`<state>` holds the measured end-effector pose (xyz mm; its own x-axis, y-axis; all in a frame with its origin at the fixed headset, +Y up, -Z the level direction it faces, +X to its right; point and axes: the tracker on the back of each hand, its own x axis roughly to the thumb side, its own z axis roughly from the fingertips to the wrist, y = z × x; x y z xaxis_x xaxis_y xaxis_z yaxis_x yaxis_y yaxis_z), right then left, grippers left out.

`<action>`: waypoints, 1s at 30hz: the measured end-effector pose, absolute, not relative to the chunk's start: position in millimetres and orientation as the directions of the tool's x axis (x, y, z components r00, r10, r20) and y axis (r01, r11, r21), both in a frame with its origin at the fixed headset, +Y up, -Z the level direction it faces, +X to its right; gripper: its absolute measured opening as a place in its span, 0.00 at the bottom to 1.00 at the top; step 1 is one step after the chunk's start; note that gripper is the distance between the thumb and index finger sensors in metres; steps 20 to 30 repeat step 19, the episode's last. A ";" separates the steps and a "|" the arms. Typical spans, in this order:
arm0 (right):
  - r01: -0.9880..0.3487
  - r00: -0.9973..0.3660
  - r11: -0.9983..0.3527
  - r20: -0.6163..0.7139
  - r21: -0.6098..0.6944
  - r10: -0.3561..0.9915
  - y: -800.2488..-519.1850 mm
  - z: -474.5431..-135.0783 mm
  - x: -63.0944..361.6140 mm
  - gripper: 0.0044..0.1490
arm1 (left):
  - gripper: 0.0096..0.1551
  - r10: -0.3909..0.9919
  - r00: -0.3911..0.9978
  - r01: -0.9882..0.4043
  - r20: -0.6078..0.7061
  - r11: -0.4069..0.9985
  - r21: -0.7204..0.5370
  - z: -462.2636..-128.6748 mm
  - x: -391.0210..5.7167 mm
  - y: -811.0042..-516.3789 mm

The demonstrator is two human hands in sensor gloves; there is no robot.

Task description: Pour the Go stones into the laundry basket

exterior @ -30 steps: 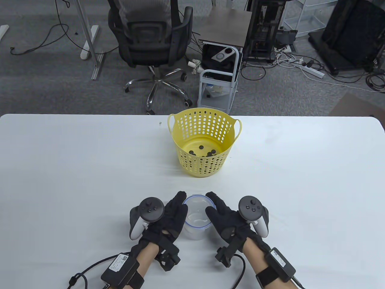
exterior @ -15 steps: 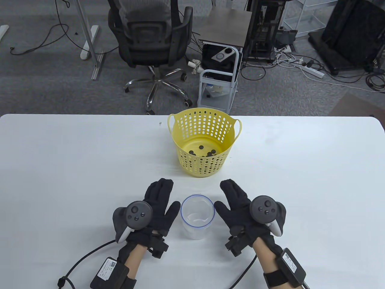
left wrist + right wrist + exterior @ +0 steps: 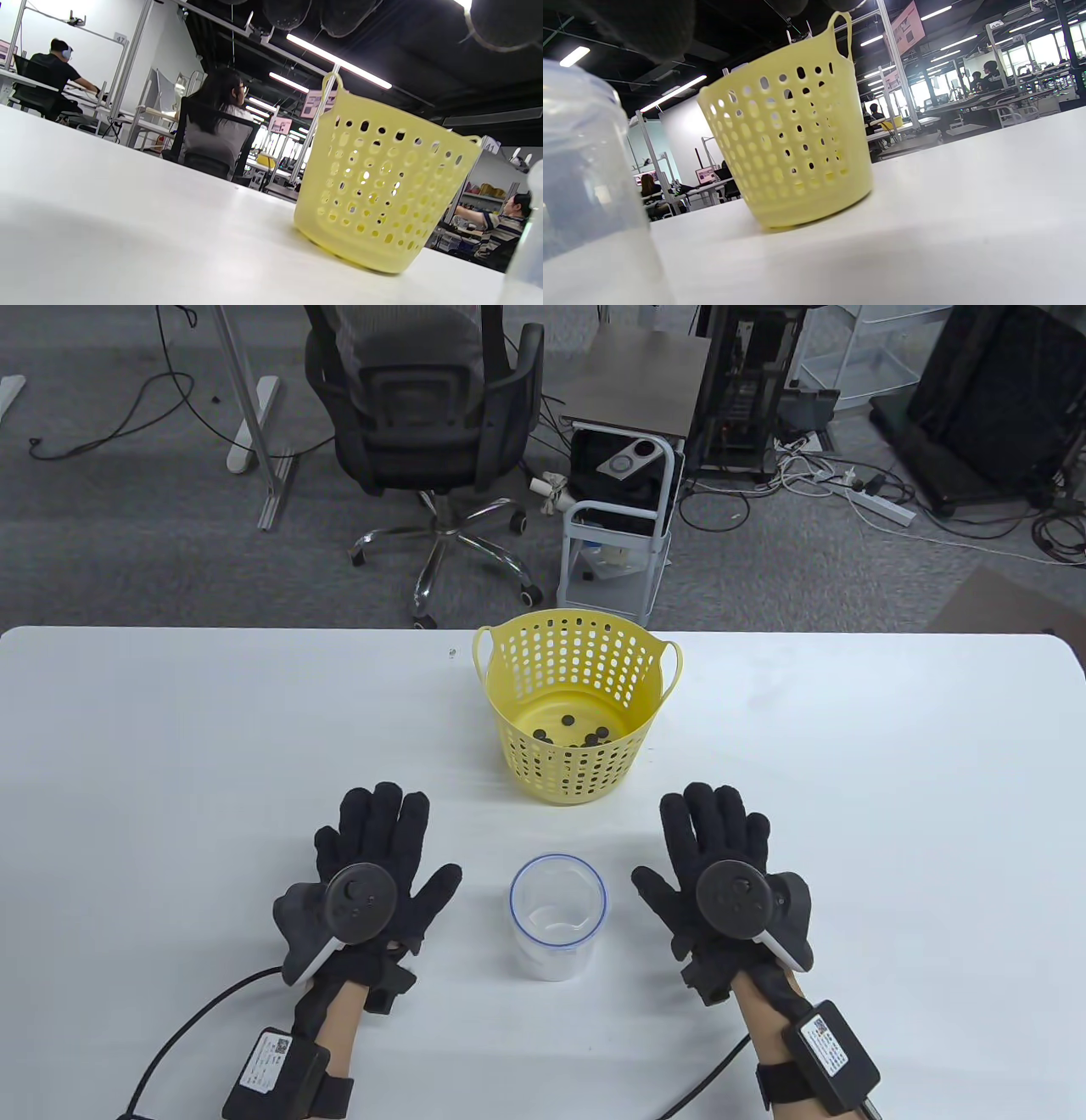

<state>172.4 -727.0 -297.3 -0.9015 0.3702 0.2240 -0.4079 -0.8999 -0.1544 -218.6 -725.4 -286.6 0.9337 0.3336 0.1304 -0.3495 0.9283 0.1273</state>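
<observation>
A yellow perforated laundry basket [image 3: 577, 670] stands upright at the table's far middle, with several black Go stones [image 3: 570, 734] on its bottom. It also shows in the left wrist view [image 3: 382, 190] and the right wrist view [image 3: 793, 140]. A clear plastic jar [image 3: 557, 916] with a blue rim stands upright and empty near the front, between my hands; its wall fills the left of the right wrist view [image 3: 585, 190]. My left hand [image 3: 373, 857] lies flat and open on the table left of the jar. My right hand [image 3: 713, 857] lies flat and open to its right. Neither touches the jar.
The white table [image 3: 170, 746] spreads wide on both sides of the basket. Beyond its far edge stand an office chair [image 3: 424, 415] and a small cart [image 3: 619, 509] on the floor.
Both hands have let go of the jar and moved outward, left hand to the left, right hand to the right, and now lie flat. The jar and basket have not moved.
</observation>
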 end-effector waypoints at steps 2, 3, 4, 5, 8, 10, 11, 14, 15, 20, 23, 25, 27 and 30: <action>-0.389 -0.912 -0.910 0.203 -0.147 0.357 -732.1 -299.6 173.3 0.56 | 0.54 0.322 0.941 -0.333 0.109 0.937 0.110 -288.7 -220.4 -730.0; -0.376 -0.918 -0.917 0.188 -0.137 0.348 -735.2 -301.0 173.8 0.56 | 0.54 0.311 0.945 -0.321 0.099 0.942 0.103 -289.8 -221.1 -732.3; -0.368 -0.922 -0.921 0.179 -0.127 0.344 -737.4 -301.9 174.0 0.57 | 0.55 0.301 0.949 -0.310 0.092 0.946 0.099 -290.5 -221.6 -733.9; -0.358 -0.926 -0.927 0.168 -0.113 0.337 -740.7 -303.3 174.4 0.57 | 0.55 0.285 0.955 -0.292 0.083 0.952 0.094 -291.6 -222.2 -735.9; -0.345 -0.932 -0.934 0.153 -0.090 0.329 -747.6 -305.9 174.7 0.57 | 0.55 0.262 0.963 -0.266 0.060 0.961 0.074 -294.3 -223.7 -740.5; -0.336 -0.935 -0.939 0.146 -0.078 0.323 -751.0 -307.2 174.4 0.57 | 0.54 0.260 0.964 -0.263 0.050 0.963 0.055 -296.0 -224.6 -744.0; -0.330 -0.937 -0.941 0.145 -0.071 0.318 -752.6 -307.7 173.8 0.57 | 0.54 0.258 0.965 -0.260 0.045 0.964 0.050 -297.0 -224.9 -745.9; -0.321 -0.939 -0.945 0.149 -0.058 0.310 -756.0 -308.4 171.9 0.57 | 0.54 0.248 0.968 -0.250 0.037 0.967 0.040 -299.0 -225.4 -749.0; -0.317 -0.940 -0.947 0.149 -0.054 0.306 -756.9 -308.4 171.5 0.57 | 0.54 0.248 0.968 -0.250 0.036 0.968 0.038 -299.5 -225.5 -749.7; -0.300 -0.945 -0.953 0.146 -0.031 0.293 -762.1 -309.2 170.3 0.57 | 0.54 0.243 0.970 -0.243 0.024 0.970 0.019 -302.0 -226.4 -754.9; -0.300 -0.945 -0.953 0.146 -0.031 0.293 -762.1 -309.2 170.3 0.57 | 0.54 0.243 0.970 -0.243 0.024 0.970 0.019 -302.0 -226.4 -754.9; -0.300 -0.945 -0.953 0.146 -0.031 0.293 -762.1 -309.2 170.3 0.57 | 0.54 0.243 0.970 -0.243 0.024 0.970 0.019 -302.0 -226.4 -754.9; -0.300 -0.945 -0.953 0.146 -0.031 0.293 -762.1 -309.2 170.3 0.57 | 0.54 0.243 0.970 -0.243 0.024 0.970 0.019 -302.0 -226.4 -754.9; -0.300 -0.945 -0.953 0.146 -0.031 0.293 -762.1 -309.2 170.3 0.57 | 0.54 0.243 0.970 -0.243 0.024 0.970 0.019 -302.0 -226.4 -754.9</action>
